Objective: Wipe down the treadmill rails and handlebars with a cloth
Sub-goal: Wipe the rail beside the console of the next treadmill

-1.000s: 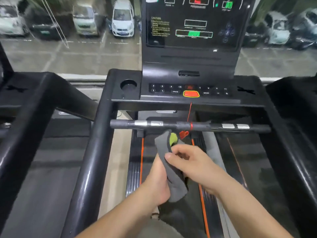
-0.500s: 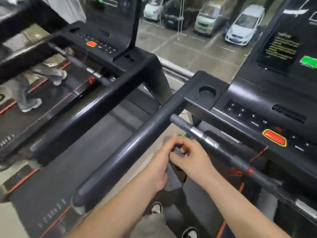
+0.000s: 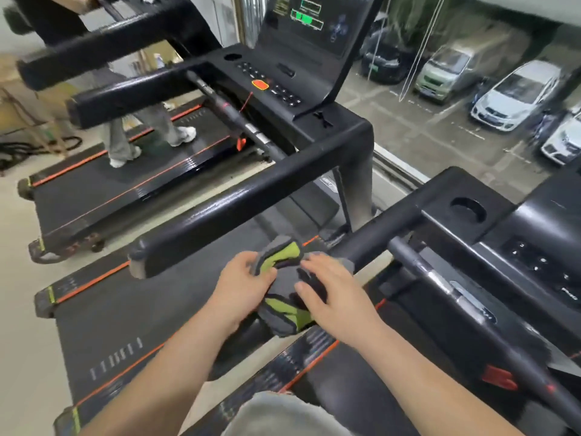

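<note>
Both hands meet on the cloth [image 3: 284, 291], which lies draped over the near end of the left rail [image 3: 374, 239] of the treadmill the person stands on. The left hand [image 3: 240, 286] has its fingers closed on the cloth's upper left edge, by a green patch; the right hand [image 3: 334, 297] lies over the cloth's right side, fingers [image 3: 309, 272] curled down onto it and pressing it to the rail. The cloth is grey with green panels, soft and limp: it folds and bunches between the hands and sags around the bar, so it looks very light and will take whatever shape the grip gives it. Nothing about it seems fragile. It should grip best gathered into a pad in one palm, or wrapped half round the rail with thumb beneath and fingers above, so that it slides along without rolling up. The rail is a thick, glossy black bar, rigid and probably smooth, so a loose corner would likely skid rather than wipe; firm pressure is called for. The thinner handlebar [image 3: 440, 280], just to the right below the console [image 3: 534, 256], is slim enough to be enclosed fully by a cloth-wrapped hand.
</note>
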A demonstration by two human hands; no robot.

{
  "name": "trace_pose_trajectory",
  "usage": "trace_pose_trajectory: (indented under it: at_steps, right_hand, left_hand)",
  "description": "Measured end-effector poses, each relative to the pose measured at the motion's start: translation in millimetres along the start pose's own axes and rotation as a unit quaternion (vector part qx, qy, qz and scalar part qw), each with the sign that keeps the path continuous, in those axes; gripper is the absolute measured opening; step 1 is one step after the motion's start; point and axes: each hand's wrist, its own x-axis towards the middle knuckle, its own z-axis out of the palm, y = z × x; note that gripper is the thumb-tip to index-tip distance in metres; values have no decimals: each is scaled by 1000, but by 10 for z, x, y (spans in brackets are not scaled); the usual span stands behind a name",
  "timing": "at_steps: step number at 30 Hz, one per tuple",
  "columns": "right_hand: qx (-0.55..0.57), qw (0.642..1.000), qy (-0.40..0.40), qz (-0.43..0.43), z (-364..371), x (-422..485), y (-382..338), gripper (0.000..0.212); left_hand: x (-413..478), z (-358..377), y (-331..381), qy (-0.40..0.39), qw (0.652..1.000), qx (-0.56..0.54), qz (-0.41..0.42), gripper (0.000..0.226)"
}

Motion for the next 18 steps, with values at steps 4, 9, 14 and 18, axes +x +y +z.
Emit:
trace_pose_trajectory:
  at_steps: [4, 9, 14, 18]
  right_hand:
    - [-179, 975, -126, -24, 579, 92, 56, 56]
    - [-205, 963, -169, -51, 507, 272, 156, 68]
    - [-129, 963, -233, -51, 308, 576, 258, 69]
    - [28, 993, -118, 10, 129, 576, 413, 55]
  left_hand:
    - [63, -257, -547, 72, 950, 301, 41, 70]
    - [-20, 75, -643, -14, 942, 253, 219, 55]
    - [229, 306, -561, -62, 933, 262, 241, 56]
    - [383, 450, -490, -68, 897, 403, 169, 74]
